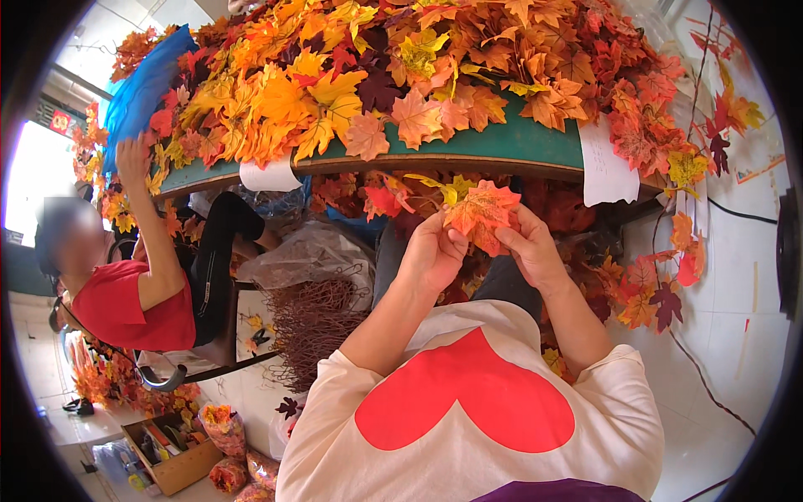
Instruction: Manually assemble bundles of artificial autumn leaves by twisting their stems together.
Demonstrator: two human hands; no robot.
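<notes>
Over my lap, both hands are at an orange-red artificial maple leaf (pixel 483 213). My left hand (pixel 435 251) is closed, its thumb and fingers pinching at the leaf's left side, where a stem may be hidden. My right hand (pixel 533 249) pinches the leaf's right edge between thumb and fingers. A yellow leaf (pixel 454 191) shows just behind the held one, and whether they are joined I cannot tell. Beyond my hands, a large heap of yellow, orange and dark red artificial leaves (pixel 335 100) covers the green table (pixel 535 138).
To the left, a person in a red shirt (pixel 138 305) sits reaching toward a blue sheet (pixel 146 92). Brown wire-like stems (pixel 314 330) bunch beside my left arm. A wooden box (pixel 180 468) stands on the floor. Leaf garlands (pixel 640 293) and a dark cord (pixel 711 389) run down the right.
</notes>
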